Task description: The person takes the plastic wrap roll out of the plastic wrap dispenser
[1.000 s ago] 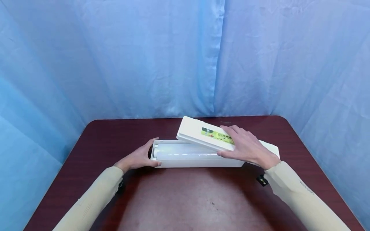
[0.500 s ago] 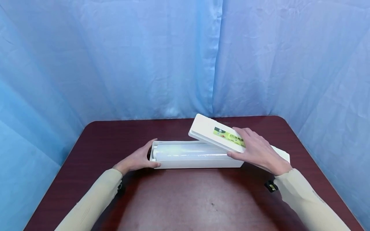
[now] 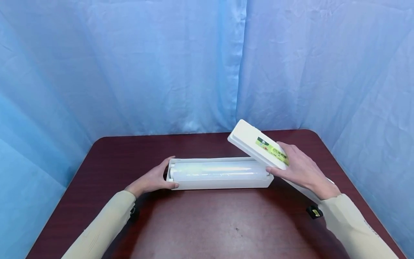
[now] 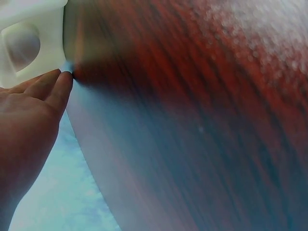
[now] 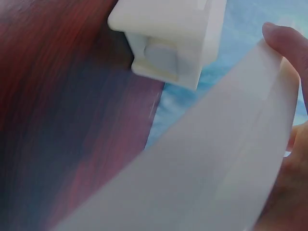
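Note:
A long white box [image 3: 223, 185] lies on the table, holding a clear, shiny roll of cling film [image 3: 216, 171]. My left hand [image 3: 154, 179] grips the box's left end, thumb at the front and fingers at the back. In the left wrist view, its fingertips meet the box end [image 4: 52, 36]. My right hand [image 3: 304, 169] holds the white lid [image 3: 249, 135] with a green and yellow label, across its width. The lid slants, left end raised, over the box's right end. In the right wrist view, the lid's underside [image 5: 192, 168] hides part of the table.
The dark red-brown table [image 3: 200, 223] has rounded far corners. Blue curtains [image 3: 161, 72] hang behind it and at both sides. A small black device [image 3: 314, 212] sits at the right wrist by the sleeve.
My right hand has carried the lid rightward, its left end rising and tilting more, so that more of the roll shows. My left hand has stayed at the box's left end.

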A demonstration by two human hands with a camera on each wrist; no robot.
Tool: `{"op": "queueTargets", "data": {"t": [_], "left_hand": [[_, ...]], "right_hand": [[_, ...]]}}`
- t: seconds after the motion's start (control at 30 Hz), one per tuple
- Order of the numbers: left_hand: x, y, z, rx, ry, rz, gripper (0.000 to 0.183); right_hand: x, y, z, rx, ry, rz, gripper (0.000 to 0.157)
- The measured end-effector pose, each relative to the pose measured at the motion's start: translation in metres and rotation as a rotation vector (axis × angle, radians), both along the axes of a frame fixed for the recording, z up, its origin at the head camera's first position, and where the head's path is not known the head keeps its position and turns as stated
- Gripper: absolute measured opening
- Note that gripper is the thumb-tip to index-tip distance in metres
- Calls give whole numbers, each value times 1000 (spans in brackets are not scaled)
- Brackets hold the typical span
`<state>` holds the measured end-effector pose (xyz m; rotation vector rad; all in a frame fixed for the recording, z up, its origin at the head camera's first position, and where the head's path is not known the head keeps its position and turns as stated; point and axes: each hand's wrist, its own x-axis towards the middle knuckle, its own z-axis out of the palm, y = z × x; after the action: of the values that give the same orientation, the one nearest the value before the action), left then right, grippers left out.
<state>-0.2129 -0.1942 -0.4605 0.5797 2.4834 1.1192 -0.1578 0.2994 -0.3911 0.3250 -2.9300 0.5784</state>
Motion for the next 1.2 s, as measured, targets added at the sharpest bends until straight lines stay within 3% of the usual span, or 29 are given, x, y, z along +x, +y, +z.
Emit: {"op": "queueTargets", "data": {"t": [0.43,1.2], "left_hand": [[-2,-1,0,15,-5,-11,107],[-1,-8,-3,37,3,-19,101]], "right_hand": [[6,26,-9,49,-82,-104,106],[-9,43,-26,121,-224,-231,107]]}}
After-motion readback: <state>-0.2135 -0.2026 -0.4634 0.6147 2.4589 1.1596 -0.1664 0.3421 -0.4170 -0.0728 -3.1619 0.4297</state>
